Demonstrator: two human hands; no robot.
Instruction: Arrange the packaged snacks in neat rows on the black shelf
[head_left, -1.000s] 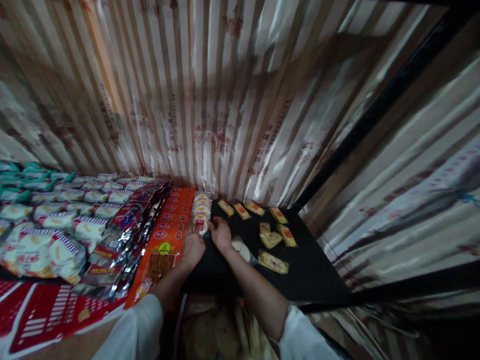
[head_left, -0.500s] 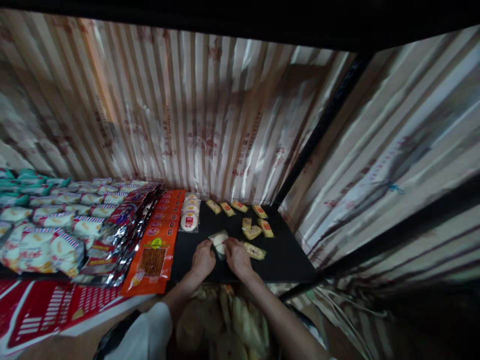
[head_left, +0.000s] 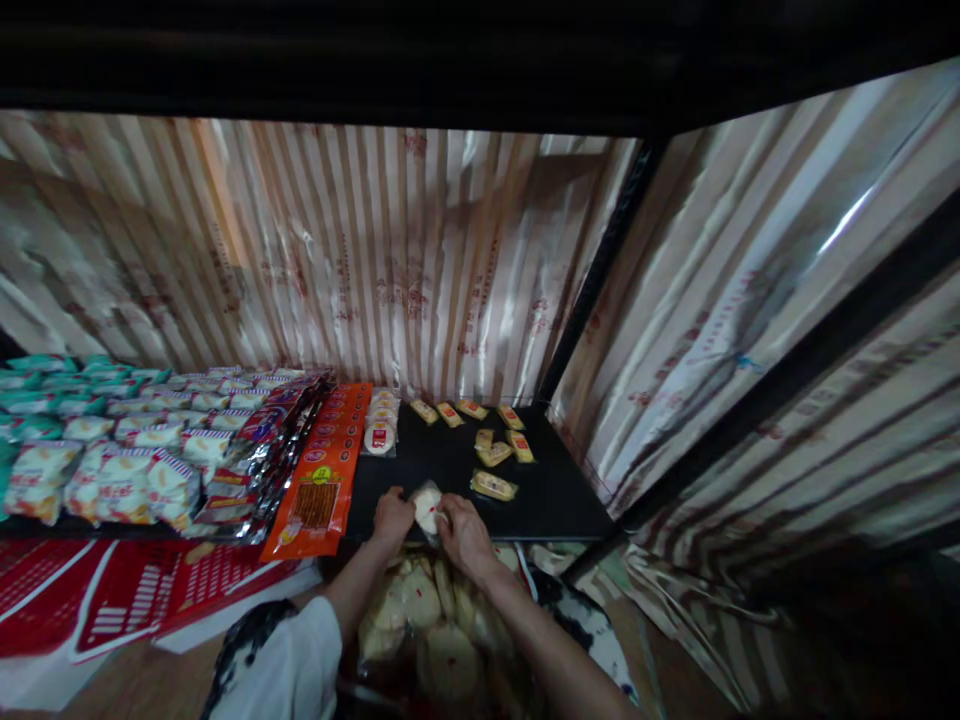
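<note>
A round white packaged snack (head_left: pixel 427 508) in clear wrap is held between my hands, above the front edge of the black shelf (head_left: pixel 555 510). My left hand (head_left: pixel 393 518) grips its left side with closed fingers. On the right side, my right hand (head_left: pixel 463 532) pinches the wrapper. Below the shelf edge, between my forearms, lies a pile of similar pale round packaged snacks (head_left: pixel 420 600). A row of white round snacks (head_left: pixel 380 435) stands on the shelf beyond my left hand. Several small yellow-wrapped snacks (head_left: pixel 493 486) lie to the right.
Left of the row are orange snack packets (head_left: pixel 321 480), dark shiny packets (head_left: pixel 259 460), white packets (head_left: pixel 135 480) and green ones (head_left: pixel 45 380). A black post (head_left: pixel 600 270) rises at the right rear corner. Striped curtain (head_left: pixel 420 260) hangs behind. Red printed boxes (head_left: pixel 142 600) sit below left.
Both hands have drawn the round snack toward me, to the shelf's front edge, and it is now tilted more upright. The camera view has shifted, showing more of the pile below.
</note>
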